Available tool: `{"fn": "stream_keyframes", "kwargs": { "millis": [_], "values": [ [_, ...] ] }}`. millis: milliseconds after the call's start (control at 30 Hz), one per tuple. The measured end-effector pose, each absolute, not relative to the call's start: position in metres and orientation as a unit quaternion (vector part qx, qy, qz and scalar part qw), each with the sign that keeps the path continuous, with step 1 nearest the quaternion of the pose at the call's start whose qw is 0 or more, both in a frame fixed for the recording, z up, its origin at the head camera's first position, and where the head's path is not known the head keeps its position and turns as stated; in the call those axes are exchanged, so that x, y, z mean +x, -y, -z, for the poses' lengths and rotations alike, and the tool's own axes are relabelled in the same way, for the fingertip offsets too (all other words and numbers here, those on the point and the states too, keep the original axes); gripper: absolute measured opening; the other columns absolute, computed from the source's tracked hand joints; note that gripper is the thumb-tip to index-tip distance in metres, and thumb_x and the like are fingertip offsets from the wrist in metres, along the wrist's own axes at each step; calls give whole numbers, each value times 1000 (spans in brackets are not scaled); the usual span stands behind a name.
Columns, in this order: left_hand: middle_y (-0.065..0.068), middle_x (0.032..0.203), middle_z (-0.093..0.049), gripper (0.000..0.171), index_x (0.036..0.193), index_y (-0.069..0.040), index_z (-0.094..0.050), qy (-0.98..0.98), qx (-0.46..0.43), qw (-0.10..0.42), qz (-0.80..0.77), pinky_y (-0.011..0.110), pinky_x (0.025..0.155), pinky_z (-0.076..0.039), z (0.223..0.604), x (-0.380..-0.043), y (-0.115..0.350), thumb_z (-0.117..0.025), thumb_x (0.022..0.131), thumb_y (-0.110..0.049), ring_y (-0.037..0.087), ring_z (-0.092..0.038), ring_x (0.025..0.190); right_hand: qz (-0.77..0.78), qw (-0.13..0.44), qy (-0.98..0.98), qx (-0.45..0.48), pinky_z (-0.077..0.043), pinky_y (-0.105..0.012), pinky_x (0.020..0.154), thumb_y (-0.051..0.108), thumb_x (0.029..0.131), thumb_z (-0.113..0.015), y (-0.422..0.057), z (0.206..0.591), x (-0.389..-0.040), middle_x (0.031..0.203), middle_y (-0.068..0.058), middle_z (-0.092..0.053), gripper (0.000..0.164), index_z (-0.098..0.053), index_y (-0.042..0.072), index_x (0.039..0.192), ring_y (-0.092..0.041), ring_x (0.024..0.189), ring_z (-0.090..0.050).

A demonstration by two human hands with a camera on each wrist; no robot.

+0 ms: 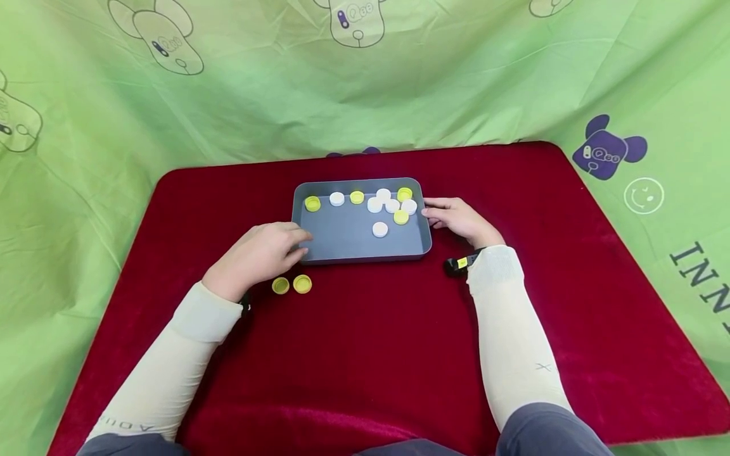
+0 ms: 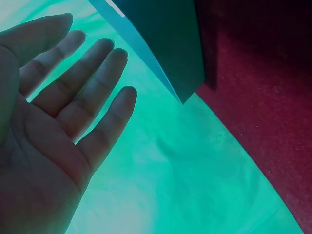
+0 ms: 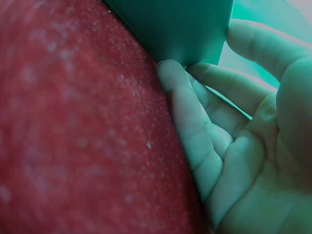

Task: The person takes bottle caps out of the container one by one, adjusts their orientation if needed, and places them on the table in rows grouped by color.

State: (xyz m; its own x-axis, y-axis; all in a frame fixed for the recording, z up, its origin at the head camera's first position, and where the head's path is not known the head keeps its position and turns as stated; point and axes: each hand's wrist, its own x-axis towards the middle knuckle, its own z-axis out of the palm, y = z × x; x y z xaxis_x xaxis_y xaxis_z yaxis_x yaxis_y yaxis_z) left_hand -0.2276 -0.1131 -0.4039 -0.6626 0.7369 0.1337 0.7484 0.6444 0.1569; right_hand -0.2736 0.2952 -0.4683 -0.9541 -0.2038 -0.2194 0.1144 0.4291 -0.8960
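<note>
A grey rectangular tray [image 1: 353, 241] sits on the red cloth with several white caps [image 1: 379, 230] and several yellow caps [image 1: 401, 217] in it, mostly along the back and right. My right hand [image 1: 459, 218] holds the tray's right end. In the right wrist view its thumb and fingers [image 3: 222, 80] meet the tray's edge. Over the tray's front left corner hovers my left hand [image 1: 265, 252]. The left wrist view shows its fingers [image 2: 100, 117] spread loosely, apart from the tray [image 2: 170, 44], gripping nothing. Two yellow caps [image 1: 302, 284] lie on the cloth just below that hand.
Dark red cloth [image 1: 365, 354] covers the table. Behind and at both sides hangs a green printed curtain [image 1: 365, 95], close to the table's back edge. A black wrist camera [image 1: 456, 266] is strapped at the right wrist.
</note>
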Motion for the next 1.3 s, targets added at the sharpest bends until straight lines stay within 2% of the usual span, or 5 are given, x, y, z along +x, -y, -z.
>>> {"fn": "stream_keyframes", "kwargs": {
  "millis": [267,433,767,1000,1300],
  "values": [
    [6,108,-66,26,114,-7,-71,917,-387,-2,99,39,81,-52,405,-243,111,-68,91,-17,19,-62,95,528,144,-836,-22,-51,-31,83,26,96,-62,-293,467,-272,115,-16,-66,54,-48,6,144,-18,94,-64],
    [6,111,-65,26,114,-7,-70,918,-389,-2,84,39,83,-52,406,-253,112,-68,90,-17,20,-62,101,528,148,-836,-32,-51,-31,84,26,96,-61,-292,468,-273,116,-17,-65,54,-47,5,144,-17,93,-64],
    [8,114,-63,29,118,-5,-69,917,-389,-16,86,38,86,-51,402,-268,108,-68,91,-16,21,-60,103,529,142,-836,-30,-52,-31,83,24,97,-62,-291,467,-272,116,-17,-65,51,-49,6,143,-20,92,-65],
    [8,114,-63,30,120,-5,-68,914,-395,-27,90,37,87,-50,405,-279,106,-66,92,-15,20,-60,101,531,152,-833,-18,-51,-32,87,25,97,-60,-291,463,-269,123,-17,-62,53,-46,7,145,-19,96,-65],
    [9,119,-62,32,122,-5,-66,919,-381,-18,98,39,89,-49,406,-290,108,-66,91,-15,22,-59,105,527,166,-834,1,-50,-29,87,29,96,-61,-287,462,-272,118,-15,-65,57,-43,7,147,-17,93,-66]
  ]
}}
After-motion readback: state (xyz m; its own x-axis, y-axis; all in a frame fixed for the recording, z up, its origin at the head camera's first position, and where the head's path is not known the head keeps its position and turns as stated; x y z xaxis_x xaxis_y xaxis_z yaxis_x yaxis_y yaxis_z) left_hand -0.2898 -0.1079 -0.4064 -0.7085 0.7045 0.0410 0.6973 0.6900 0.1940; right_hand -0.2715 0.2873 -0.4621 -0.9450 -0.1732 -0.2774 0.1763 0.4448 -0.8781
